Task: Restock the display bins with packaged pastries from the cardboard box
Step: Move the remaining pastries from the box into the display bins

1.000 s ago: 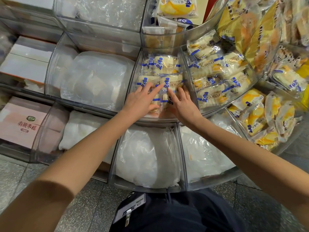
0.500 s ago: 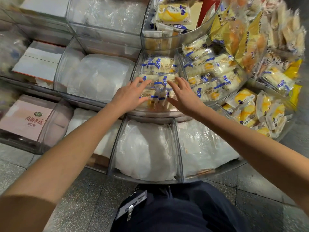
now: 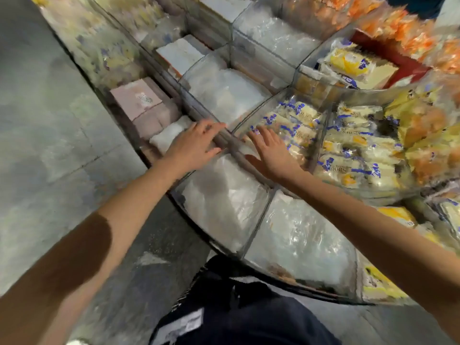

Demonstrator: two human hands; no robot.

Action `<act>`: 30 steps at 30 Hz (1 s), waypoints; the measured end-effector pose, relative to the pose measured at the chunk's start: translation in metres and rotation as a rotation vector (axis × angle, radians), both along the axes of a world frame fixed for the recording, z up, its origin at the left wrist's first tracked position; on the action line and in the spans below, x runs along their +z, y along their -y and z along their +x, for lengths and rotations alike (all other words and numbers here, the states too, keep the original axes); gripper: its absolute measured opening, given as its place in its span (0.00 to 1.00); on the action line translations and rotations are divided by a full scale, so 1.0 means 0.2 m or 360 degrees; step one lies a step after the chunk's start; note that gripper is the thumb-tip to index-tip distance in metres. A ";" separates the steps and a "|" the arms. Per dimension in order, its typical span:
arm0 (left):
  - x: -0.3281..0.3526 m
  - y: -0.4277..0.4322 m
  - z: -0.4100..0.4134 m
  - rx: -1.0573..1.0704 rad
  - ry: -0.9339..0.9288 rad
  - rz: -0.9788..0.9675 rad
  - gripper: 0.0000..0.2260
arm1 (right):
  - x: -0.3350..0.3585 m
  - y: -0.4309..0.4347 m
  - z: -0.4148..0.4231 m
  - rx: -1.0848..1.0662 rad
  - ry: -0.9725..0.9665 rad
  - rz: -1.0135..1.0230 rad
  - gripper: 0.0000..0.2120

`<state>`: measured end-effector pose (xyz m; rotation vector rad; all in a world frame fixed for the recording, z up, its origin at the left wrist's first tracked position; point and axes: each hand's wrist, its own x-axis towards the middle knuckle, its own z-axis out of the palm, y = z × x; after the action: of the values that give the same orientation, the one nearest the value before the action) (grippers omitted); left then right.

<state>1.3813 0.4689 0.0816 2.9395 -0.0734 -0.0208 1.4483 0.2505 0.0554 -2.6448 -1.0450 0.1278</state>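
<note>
The view is blurred. Both hands sit near the middle, palms down and holding nothing. The left hand [image 3: 196,145] has its fingers [image 3: 211,127] straight and slightly spread, reaching toward 1 o'clock over the rim where the clear bins meet. Just beside it at 3 o'clock, the right hand [image 3: 272,153] is spread flat, its fingers [image 3: 261,131] over the near corner of a bin [image 3: 258,108] filled with pastries [image 3: 296,120] in white-and-blue wrappers. I cannot tell whether they touch the packs. More pastry packs [image 3: 356,150] fill the next bin at 3 o'clock. Crumpled plastic [image 3: 224,195] lines the bins at 6 o'clock. A pink box [image 3: 139,100] lies at 10 o'clock, orange packs [image 3: 408,33] at 1 o'clock, and grey floor [image 3: 49,120] at 9 o'clock.
</note>
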 end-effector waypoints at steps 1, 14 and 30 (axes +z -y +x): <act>-0.02 -0.02 -0.11 0.0108 -0.0008 0.0040 0.28 | 0.00 -0.05 -0.04 0.0092 -0.0002 -0.0018 0.29; -0.04 -0.20 -2.05 0.1351 -0.0164 0.0205 0.26 | 0.01 -0.86 -1.22 0.1519 -0.0003 -0.0125 0.29; -0.14 0.92 -4.38 0.2621 -0.0320 0.0122 0.27 | -0.04 -0.69 -3.63 0.2580 -0.0093 -0.0230 0.27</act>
<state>0.5059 0.2850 0.0543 2.1187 2.2059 -0.0642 0.7224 0.3884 0.0479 -1.1677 -2.8181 0.5721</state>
